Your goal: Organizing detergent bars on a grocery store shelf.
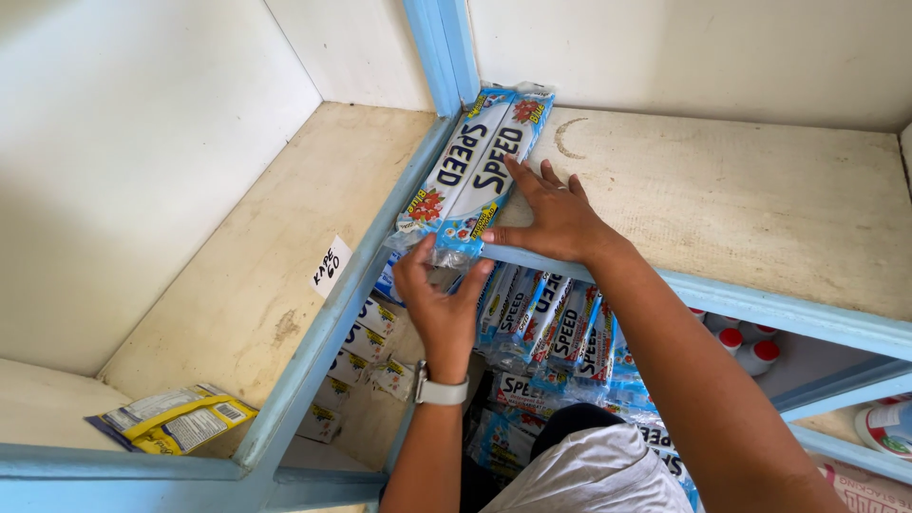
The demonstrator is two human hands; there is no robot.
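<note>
Packs (475, 166) lie on the shelf (741, 204) at 12 o'clock; right hand (556, 218) presses flat, fingers spread, left hand (442, 299) pinches their near end. Best keep them square against the post (442, 47).

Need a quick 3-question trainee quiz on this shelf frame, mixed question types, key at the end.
1. True or false: the right hand lies flat on the long blue-and-white packs on the upper shelf.
2. Which wrist wears the watch? A. left B. right C. neither
3. Fill in: the left hand grips the packs' ____ end, at the shelf's blue front rail.

Key
1. True
2. A
3. Near: the clear wrapper end that overhangs the shelf's front edge.
</note>
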